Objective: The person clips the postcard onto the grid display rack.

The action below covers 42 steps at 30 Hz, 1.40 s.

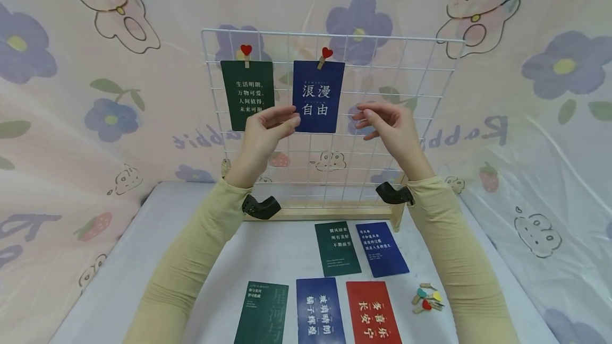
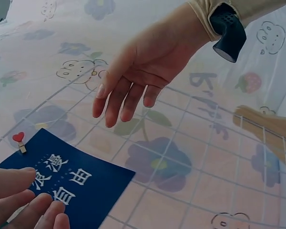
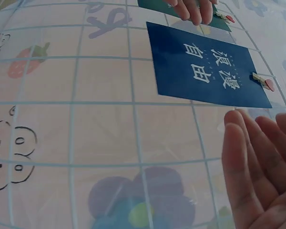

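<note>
A blue card (image 1: 317,97) with white characters hangs on the white wire grid (image 1: 382,161), held at its top by a clothespin with a red heart (image 1: 327,53). Left of it hangs a green card (image 1: 239,79) under another heart clothespin (image 1: 246,51). My left hand (image 1: 269,134) hovers at the blue card's lower left edge, fingers loosely bent, overlapping the green card's corner. To the right of the blue card, my right hand (image 1: 393,130) is raised before the grid with relaxed fingers and nothing in them. The right wrist view shows its fingertips (image 3: 233,129) close to the card's edge.
On the white table lie a green card (image 1: 337,248), a blue card (image 1: 382,249), another green card (image 1: 262,312), another blue card (image 1: 320,309) and a red card (image 1: 374,312). Several small clothespins (image 1: 427,298) are piled at right. A wooden base (image 1: 320,213) supports the grid.
</note>
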### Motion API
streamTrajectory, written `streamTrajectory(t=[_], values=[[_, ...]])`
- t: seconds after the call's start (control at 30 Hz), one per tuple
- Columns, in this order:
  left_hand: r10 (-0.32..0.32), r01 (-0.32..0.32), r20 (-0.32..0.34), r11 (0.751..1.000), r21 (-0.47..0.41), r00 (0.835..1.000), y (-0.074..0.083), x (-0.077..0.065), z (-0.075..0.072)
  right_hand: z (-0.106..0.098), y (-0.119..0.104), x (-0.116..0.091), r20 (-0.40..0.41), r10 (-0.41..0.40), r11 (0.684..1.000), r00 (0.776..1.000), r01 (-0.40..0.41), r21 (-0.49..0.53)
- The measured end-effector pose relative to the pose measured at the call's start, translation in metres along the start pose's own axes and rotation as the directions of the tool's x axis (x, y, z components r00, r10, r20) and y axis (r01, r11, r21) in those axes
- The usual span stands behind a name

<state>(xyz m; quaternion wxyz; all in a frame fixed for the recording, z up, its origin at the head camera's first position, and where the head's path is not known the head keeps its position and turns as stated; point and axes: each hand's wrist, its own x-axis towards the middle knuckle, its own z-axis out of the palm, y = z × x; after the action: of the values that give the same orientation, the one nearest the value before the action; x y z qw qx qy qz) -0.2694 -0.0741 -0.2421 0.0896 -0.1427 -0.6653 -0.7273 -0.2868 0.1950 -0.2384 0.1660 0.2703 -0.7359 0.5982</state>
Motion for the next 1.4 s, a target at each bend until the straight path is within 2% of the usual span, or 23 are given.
streamTrajectory(t=[0.23, 0.5, 0.73, 0.93, 1.13, 1.4], values=[[-0.035, 0.036, 0.085, 0.999, -0.007, 0.996, -0.018, -0.016, -0.004, -0.008, 0.015, -0.024, 0.038, 0.041, 0.999, 0.998, -0.041, -0.003], [-0.121, 0.125, 0.127, 0.992, -0.024, 0.985, -0.038, -0.031, -0.006, -0.019, 0.029, -0.055, 0.064, 0.131, 0.987, 0.989, -0.123, -0.107], [-0.165, 0.172, 0.186, 0.985, -0.023, 0.969, -0.067, -0.043, -0.010, -0.024, 0.041, -0.084, 0.107, 0.194, 0.978, 0.975, -0.184, -0.098], [-0.222, 0.224, 0.233, 0.974, 0.018, 0.947, -0.090, -0.054, -0.011, -0.027, 0.052, -0.107, 0.162, 0.238, 0.966, 0.958, -0.216, -0.141], [-0.281, 0.272, 0.252, 0.960, 0.069, 0.926, -0.111, -0.067, -0.009, -0.034, 0.059, -0.127, 0.198, 0.290, 0.950, 0.936, -0.257, -0.175], [-0.321, 0.318, 0.289, 0.946, 0.058, 0.902, -0.143, -0.084, -0.003, -0.049, 0.069, -0.154, 0.220, 0.330, 0.935, 0.918, -0.287, -0.207]])
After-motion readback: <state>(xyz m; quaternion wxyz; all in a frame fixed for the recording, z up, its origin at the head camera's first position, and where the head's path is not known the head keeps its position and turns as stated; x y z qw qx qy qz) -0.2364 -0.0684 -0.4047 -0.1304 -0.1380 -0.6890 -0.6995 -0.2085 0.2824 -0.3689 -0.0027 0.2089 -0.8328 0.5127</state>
